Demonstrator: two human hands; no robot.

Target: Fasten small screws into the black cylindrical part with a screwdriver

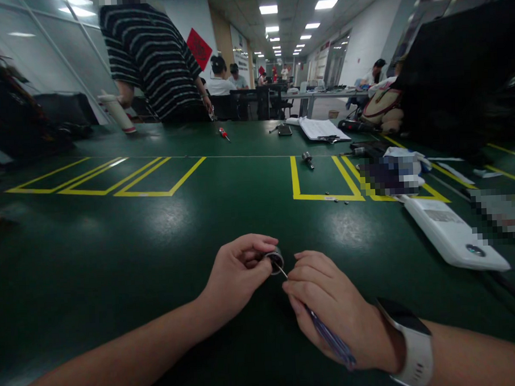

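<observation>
Between the thumb and fingers of my left hand [239, 265] is a small round metal housing [280, 261], its open end turned toward my right hand. My right hand [330, 301] grips a screwdriver with a clear purplish handle [332, 336] that sticks out below the palm. The thin metal shaft [283, 271] reaches into the housing's opening; where its tip sits inside is hidden. Both hands are low over the green table, close together. A smartwatch with a light strap [413, 345] is on my right wrist.
Yellow tape [295, 180] marks areas on the green table [224, 217]. A dark metal part [308, 159] and several tiny pieces [336, 200] lie ahead. Farther back are a red screwdriver [224, 134] and papers [323, 128]. A white device [455, 235] lies right; a person [153, 61] stands opposite.
</observation>
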